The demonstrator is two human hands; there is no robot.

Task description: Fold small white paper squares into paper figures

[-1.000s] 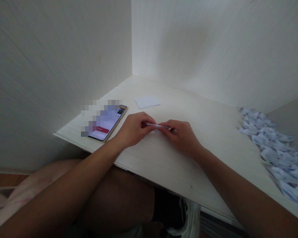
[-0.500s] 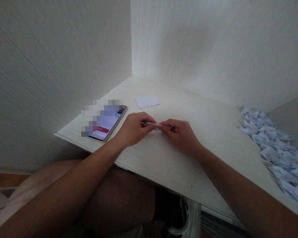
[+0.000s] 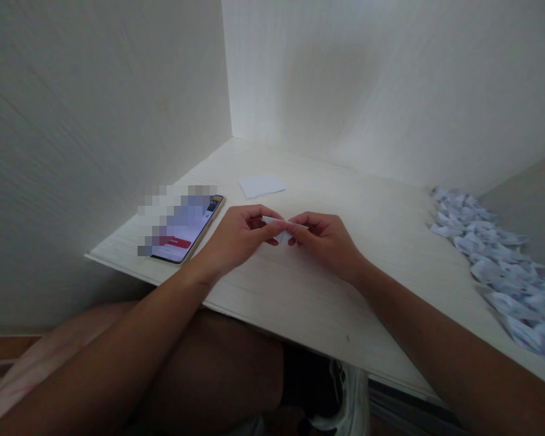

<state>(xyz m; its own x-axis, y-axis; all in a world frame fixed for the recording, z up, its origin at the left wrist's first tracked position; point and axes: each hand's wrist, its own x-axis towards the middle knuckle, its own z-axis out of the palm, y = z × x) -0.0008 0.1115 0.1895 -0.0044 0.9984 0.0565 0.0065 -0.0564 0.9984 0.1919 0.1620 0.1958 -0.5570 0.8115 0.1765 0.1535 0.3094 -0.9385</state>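
A small folded piece of white paper is pinched between my two hands above the tabletop. My left hand grips it from the left, thumb and forefinger pressed together near its middle. From the right, my right hand pinches it too, and the thumbs nearly meet. Most of the paper is hidden behind the fingers. Beyond the left hand, a flat stack or sheet of white paper lies on the table. A smartphone with its screen lit rests just left of my left hand.
The white table meets white walls at the back and left. Many folded white paper pieces form a long heap along the right side. My leg is beneath the table's front edge.
The paper has been tilted, so its flat face shows between the fingers instead of its thin edge. My thumbs have come closer together. The whole view has shifted slightly.
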